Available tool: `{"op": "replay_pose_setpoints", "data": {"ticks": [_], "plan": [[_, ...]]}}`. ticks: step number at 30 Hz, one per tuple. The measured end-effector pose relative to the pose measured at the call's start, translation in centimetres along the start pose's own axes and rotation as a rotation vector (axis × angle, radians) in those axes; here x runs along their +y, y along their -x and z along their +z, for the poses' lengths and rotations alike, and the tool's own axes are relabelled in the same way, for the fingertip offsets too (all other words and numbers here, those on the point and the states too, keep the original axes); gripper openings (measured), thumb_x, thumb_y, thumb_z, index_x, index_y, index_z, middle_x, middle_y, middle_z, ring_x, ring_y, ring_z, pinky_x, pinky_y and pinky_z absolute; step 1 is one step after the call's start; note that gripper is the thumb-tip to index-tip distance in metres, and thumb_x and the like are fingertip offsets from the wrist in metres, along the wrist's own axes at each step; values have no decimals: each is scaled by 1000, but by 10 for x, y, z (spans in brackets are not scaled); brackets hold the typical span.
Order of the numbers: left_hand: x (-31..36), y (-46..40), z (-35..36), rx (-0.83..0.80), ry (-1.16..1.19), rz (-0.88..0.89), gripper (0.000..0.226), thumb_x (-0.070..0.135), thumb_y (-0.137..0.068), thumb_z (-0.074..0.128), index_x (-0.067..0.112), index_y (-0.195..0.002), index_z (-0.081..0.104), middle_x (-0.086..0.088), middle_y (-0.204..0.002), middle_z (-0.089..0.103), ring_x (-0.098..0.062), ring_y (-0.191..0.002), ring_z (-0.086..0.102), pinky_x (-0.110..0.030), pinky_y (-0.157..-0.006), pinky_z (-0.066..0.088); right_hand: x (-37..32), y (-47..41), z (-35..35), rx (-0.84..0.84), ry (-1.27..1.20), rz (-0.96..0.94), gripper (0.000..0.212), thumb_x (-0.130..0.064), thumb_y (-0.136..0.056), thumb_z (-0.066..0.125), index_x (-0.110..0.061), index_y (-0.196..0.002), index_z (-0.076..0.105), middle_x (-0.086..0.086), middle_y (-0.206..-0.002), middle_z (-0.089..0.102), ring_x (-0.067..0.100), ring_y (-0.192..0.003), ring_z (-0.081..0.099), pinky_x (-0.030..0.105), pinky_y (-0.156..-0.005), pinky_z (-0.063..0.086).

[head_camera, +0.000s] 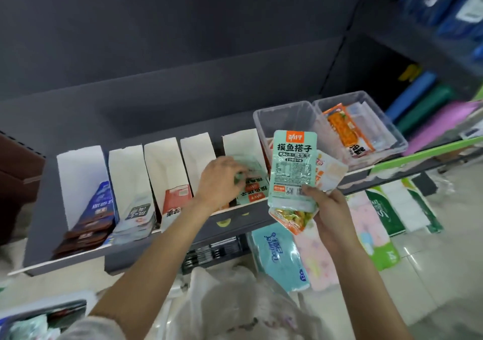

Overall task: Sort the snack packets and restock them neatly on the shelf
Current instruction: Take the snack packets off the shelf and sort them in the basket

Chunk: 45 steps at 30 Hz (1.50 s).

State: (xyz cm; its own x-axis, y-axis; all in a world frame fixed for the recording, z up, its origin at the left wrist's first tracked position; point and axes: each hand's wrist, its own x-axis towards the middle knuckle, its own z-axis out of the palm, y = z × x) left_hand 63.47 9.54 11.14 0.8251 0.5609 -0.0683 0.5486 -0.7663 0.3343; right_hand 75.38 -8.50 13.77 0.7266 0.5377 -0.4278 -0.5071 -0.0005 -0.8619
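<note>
My right hand (330,216) grips a fanned bunch of snack packets: a mint-green packet (292,168) in front, an orange-and-white one (329,171) behind it and another orange one (294,220) below. My left hand (219,180) reaches into the fifth white divider box (241,143) on the shelf and pinches a mint-green packet (251,167) lying on a stack of the same kind (254,194). Other divider boxes to the left hold dark blue-brown packets (91,216), pale grey packets (136,219) and red packets (173,203).
Two clear plastic bins stand at the shelf's right: one nearly bare (285,120), one with orange packets (366,128). Tissue packs (281,256) lie on the floor below. A translucent plastic bag (235,303) sits in front of me. A tray with packets (39,321) is at bottom left.
</note>
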Motion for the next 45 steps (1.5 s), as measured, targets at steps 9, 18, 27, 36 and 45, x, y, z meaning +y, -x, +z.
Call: {"op": "replay_pose_setpoints", "data": {"ticks": [9, 18, 27, 36, 45], "plan": [[60, 18, -34, 99, 999, -246, 55, 49, -83, 62, 32, -133, 46, 17, -130, 49, -2, -113, 51, -17, -90, 43, 12, -4, 36, -60, 593, -441, 22, -3, -91, 57, -11, -110, 63, -14, -89, 66, -3, -79, 62, 7, -70, 46], [53, 9, -20, 24, 1355, -370, 49, 53, -83, 61, 30, -125, 52, 9, -121, 62, -9, -113, 59, -35, -94, 50, 6, -9, 32, -275, 738, -619, 29, -14, -82, 72, -14, -110, 69, -6, -98, 71, 10, -88, 66, 29, -77, 56], [36, -6, -23, 245, 1303, -513, 18, 22, -99, 47, 13, -103, 62, -3, -104, 69, -10, -85, 69, -20, -66, 54, -16, -15, 16, -31, 346, -181, 10, -25, -93, 59, -23, -89, 68, -12, -78, 73, 8, -77, 70, 35, -75, 57], [0, -10, -14, 373, 799, -198, 17, 13, -88, 65, 12, -105, 67, 12, -96, 63, 10, -83, 61, -6, -68, 49, -29, -29, -3, 67, -68, 148, 13, -21, -92, 54, -19, -104, 61, -4, -85, 75, 19, -88, 69, 40, -87, 50], [-12, -3, 8, 376, 144, 122, 24, 9, -74, 78, 21, -94, 76, 0, -94, 73, -19, -85, 69, -31, -74, 53, -31, -29, -10, 84, -20, 23, 33, -4, -90, 57, -17, -120, 55, 2, -106, 70, 19, -92, 68, 33, -80, 54]]}}
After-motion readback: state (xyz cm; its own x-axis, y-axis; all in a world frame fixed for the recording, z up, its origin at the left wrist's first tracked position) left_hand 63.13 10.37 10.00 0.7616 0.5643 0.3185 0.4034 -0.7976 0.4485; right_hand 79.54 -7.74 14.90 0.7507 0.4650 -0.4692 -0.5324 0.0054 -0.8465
